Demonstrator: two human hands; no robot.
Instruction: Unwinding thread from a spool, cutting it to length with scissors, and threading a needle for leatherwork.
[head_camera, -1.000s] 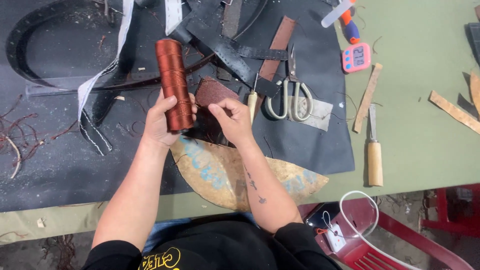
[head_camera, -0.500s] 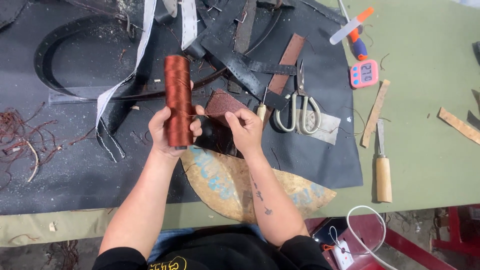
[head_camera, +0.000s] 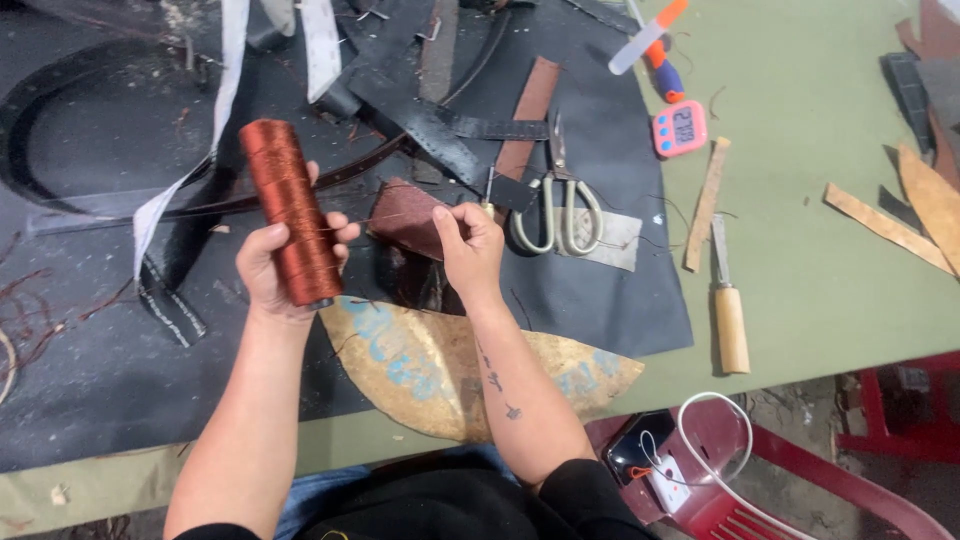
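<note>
Thread spool (head_camera: 290, 215) (rust-brown) in left hand (head_camera: 280, 265)

Green table (head_camera: 820, 300): black mat (head_camera: 100, 390) covers left part; knife (head_camera: 728, 300), timer (head_camera: 680, 128), leather strips (head_camera: 885, 225) right.

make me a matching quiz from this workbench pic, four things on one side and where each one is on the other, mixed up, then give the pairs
Things:
1. thread spool
2. scissors
3. wooden-handled knife
4. pink timer

Places:
a. flat on the green table, right of the black mat
b. held upright in the left hand
c. on the green table near the top, just below an orange and blue tool
d. on the black mat, just right of the right hand

Pairs: 1-b, 2-d, 3-a, 4-c
</note>
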